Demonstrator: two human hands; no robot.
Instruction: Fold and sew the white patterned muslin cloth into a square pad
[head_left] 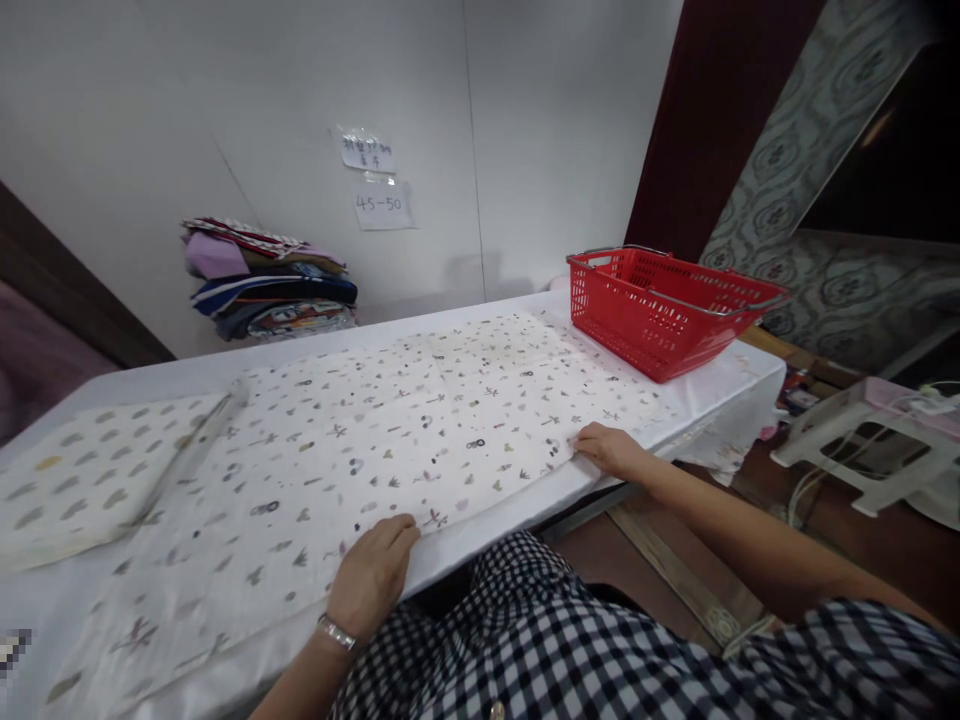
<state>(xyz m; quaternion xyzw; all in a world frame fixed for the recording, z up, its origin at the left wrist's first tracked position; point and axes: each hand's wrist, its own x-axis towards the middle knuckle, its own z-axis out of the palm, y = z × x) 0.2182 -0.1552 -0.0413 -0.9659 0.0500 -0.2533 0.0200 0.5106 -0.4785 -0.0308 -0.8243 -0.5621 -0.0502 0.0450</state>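
Observation:
A white cloth printed with small plants and figures (420, 420) lies spread across the table. At its near edge, my left hand (375, 568) has its fingers bent together on the hem, with a silver bracelet at the wrist. Farther right along the same edge, my right hand (609, 450) pinches the hem between thumb and fingers. The fingertips of my left hand are partly hidden. On the left, a second cloth with grey-green leaf-like shapes (97, 455) overlaps the printed one, and its border shows a translucent strip.
A red plastic basket (652, 320) stands at the table's right end. Folded fabrics (274, 275) are piled at the back left near the wall. The table (720, 400) has a white cover. A white plastic stool (870, 440) stands to the right.

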